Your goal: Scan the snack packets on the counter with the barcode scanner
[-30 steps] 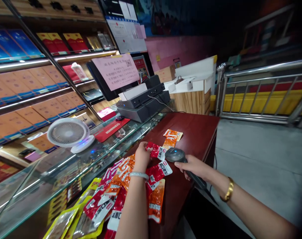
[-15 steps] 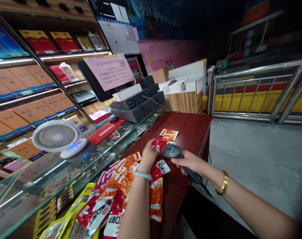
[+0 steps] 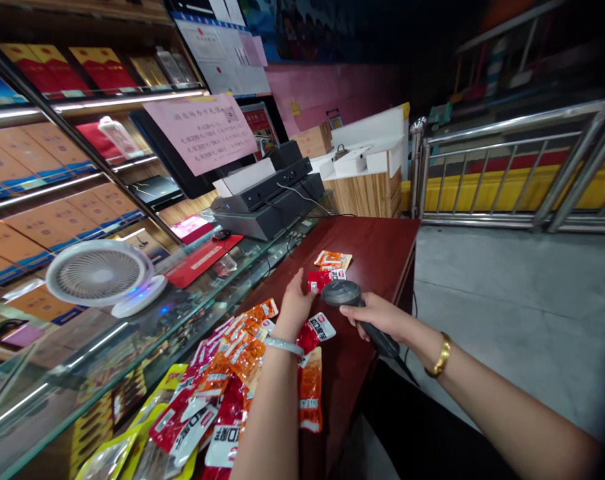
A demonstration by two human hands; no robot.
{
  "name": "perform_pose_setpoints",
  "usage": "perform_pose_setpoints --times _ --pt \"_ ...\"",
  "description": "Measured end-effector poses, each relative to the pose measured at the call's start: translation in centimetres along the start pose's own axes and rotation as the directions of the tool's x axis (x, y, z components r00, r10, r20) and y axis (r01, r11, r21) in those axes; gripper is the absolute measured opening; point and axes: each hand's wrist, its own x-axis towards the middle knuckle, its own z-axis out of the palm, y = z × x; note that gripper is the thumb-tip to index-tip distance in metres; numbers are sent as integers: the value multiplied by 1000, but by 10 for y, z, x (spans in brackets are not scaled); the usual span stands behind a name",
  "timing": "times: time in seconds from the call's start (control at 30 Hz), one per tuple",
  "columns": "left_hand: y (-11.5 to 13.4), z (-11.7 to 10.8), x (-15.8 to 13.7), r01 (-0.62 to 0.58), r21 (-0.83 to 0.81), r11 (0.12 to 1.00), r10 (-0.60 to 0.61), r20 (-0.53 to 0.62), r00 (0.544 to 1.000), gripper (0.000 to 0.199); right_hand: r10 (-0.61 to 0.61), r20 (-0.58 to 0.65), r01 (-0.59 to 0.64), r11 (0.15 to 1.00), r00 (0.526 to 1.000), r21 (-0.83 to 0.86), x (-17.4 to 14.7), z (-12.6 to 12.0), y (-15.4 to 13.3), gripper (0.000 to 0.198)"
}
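In my right hand is a dark grey handheld barcode scanner, its head pointing left and its cord trailing off the table edge. My left hand rests low over the table with thumb and fingers apart. Just past its fingertips lies a small red snack packet, partly behind the scanner head. Orange snack packets lie beyond that. Under and beside my left forearm spreads a pile of orange and red snack packets. A red and white packet and an orange packet lie right of my wrist.
A glass counter runs along the left of the dark red table. On it are a white fan, a red folder and a dark cash-register unit. Yellow packs lie front left. A metal railing stands at right.
My left fingers have come away from the small red packet and spread apart. The scanner stays near it in my right hand. The whole view has shifted slightly.
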Motion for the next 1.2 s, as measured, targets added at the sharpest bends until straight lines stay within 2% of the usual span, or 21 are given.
perform_pose_setpoints --times 0.03,0.07,0.13,0.23,0.33,0.4,0.47,0.53,0.57,0.63,0.67,0.8,1.03,1.13,1.2 --pt "5 -10 -2 -42 241 970 32 46 998 49 3 4 -3 1000 1000 -11 0 0 0 46" --pt "10 -20 -4 -82 432 898 18 149 989 38 4 13 -3 1000 1000 -24 -1 -1 -1 46" --pt "19 -37 -8 -129 650 748 -116 320 940 31 -5 43 7 999 999 -40 -2 -2 -1 45" --pt "23 -46 -11 -179 761 623 -293 440 849 26 8 76 -3 998 997 -68 -3 -2 -2 44" --pt "15 -41 -11 -189 767 613 -321 460 828 19 39 62 -32 994 997 -108 -4 -2 -2 43" --pt "5 -37 -9 -164 714 680 -276 457 846 20 34 59 -27 993 998 -113 -4 -1 -1 43" --pt "-4 -35 -5 -103 640 761 -200 382 902 21 16 74 -8 994 997 -108 -5 -2 -1 42" --pt "-13 -34 -1 -7 561 828 -121 191 974 22 3 102 8 994 995 -109 -6 -2 -1 41" --pt "-17 -33 1 38 509 860 -91 81 993 23 4 112 9 993 994 -118 -6 -2 -1 40" --pt "-24 -29 5 91 384 919 -62 -89 994 25 13 125 5 990 992 -142 -7 -1 -2 40" --pt "-26 -26 7 98 324 941 -57 -132 990 25 15 129 4 989 991 -150 -7 -1 -3 40" --pt "-34 -15 13 74 171 983 -41 -185 982 27 9 126 12 986 992 -165 -5 -1 -1 40" --pt "-41 -11 16 38 56 998 -25 -209 978 28 -5 119 25 986 993 -162 -2 0 4 39" --pt "-34 -6 12 101 -184 978 -140 -215 966 33 -30 115 47 988 993 -145 -3 0 4 39" --pt "-27 0 7 145 -420 896 -212 -118 970 37 -34 107 50 988 994 -145 -3 0 4 40"
